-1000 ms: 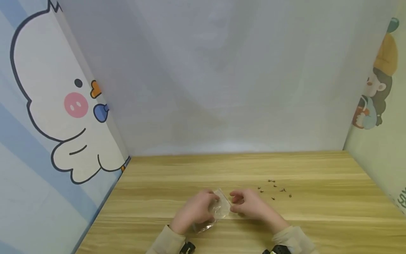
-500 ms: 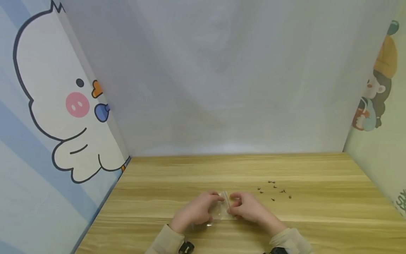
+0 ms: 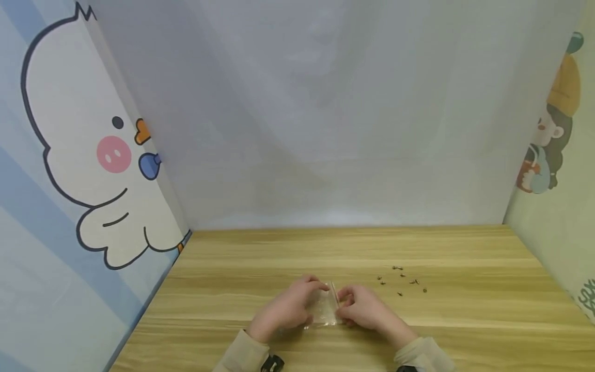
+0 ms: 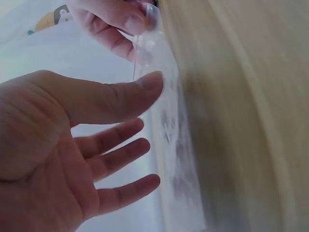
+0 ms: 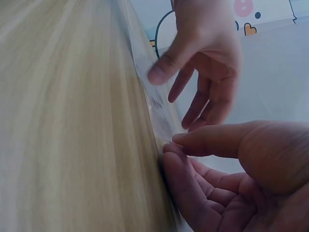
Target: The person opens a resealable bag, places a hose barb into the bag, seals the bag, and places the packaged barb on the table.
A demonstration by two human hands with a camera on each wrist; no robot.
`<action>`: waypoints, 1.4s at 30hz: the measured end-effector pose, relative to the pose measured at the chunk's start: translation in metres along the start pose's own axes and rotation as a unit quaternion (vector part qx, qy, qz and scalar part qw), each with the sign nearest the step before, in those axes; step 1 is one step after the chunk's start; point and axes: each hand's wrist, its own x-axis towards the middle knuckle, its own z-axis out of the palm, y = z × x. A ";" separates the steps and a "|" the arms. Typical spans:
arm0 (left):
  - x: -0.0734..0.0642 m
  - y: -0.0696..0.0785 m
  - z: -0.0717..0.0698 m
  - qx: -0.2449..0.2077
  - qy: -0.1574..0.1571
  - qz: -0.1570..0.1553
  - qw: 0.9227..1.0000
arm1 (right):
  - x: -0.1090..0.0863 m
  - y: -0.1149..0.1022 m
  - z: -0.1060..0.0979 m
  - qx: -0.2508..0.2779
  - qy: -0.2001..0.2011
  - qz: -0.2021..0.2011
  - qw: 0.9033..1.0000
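Observation:
A clear plastic zip bag point(image 3: 324, 310) lies between my two hands, low over the wooden table. In the right wrist view, thumb and forefinger of my right hand point(image 5: 231, 169) pinch the near end of the bag point(image 5: 157, 113), at the side with its zip strip. My left hand point(image 3: 289, 306) is around the other side, thumb and fingers spread apart. The left wrist view shows its thumb point(image 4: 120, 99) overlapping the bag's face, with the other fingers extended behind. Small marks or creases show on the film.
Several tiny dark metal pieces, like small screws point(image 3: 412, 281), are scattered on the table point(image 3: 232, 258) to the right of my right hand. A pale wall panel point(image 3: 325, 129) stands at the table's back edge, and printed cartoon walls flank both sides.
The bag has turned a little so its zip strip faces my right hand, and it lies flatter. My left hand has shifted slightly right; my right hand has stayed at the bag's edge.

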 end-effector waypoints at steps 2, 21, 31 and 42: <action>0.002 0.003 0.001 -0.028 0.024 -0.017 0.999 | 0.000 0.000 0.001 0.003 0.006 0.003 1.000; 0.019 0.015 0.015 -0.155 0.042 -0.074 0.984 | 0.001 -0.002 0.003 0.048 0.012 0.029 0.998; 0.018 0.010 0.013 -0.205 0.021 -0.091 0.974 | 0.002 -0.002 0.003 0.040 0.022 0.036 0.998; 0.018 0.008 0.011 -0.236 0.024 -0.122 0.964 | 0.004 0.003 0.000 0.041 0.002 0.029 0.999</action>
